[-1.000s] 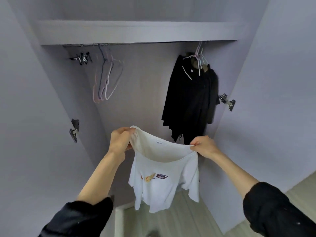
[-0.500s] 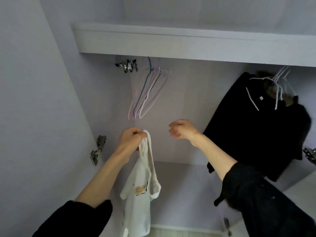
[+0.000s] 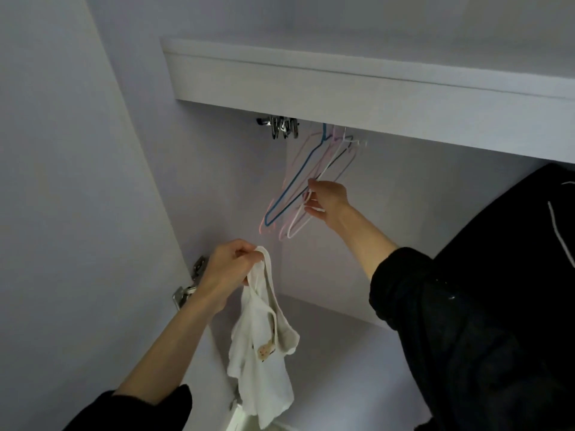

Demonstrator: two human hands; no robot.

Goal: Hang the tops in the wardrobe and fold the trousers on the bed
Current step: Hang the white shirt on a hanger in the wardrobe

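A white T-shirt (image 3: 259,353) with a small printed figure hangs limp from my left hand (image 3: 228,269), which grips it at the neck in front of the open wardrobe. Up and to the right, my right hand (image 3: 326,199) pinches the lower bar of a white hanger (image 3: 297,225). That hanger belongs to a bunch of thin empty hangers (image 3: 289,194), blue, pink and white, hooked on the rail under the shelf. No trousers or bed are in view.
The wardrobe shelf (image 3: 342,85) runs across above the rail. Metal clips (image 3: 281,127) hang at the rail's left end. Black tops (image 3: 529,244) hang at the right edge behind my right sleeve. A door hinge (image 3: 186,290) sits on the left side panel.
My right hand let go of the shirt, rose to the hangers and took hold of the white one. The shirt now dangles from my left hand alone. My view swung left and up.
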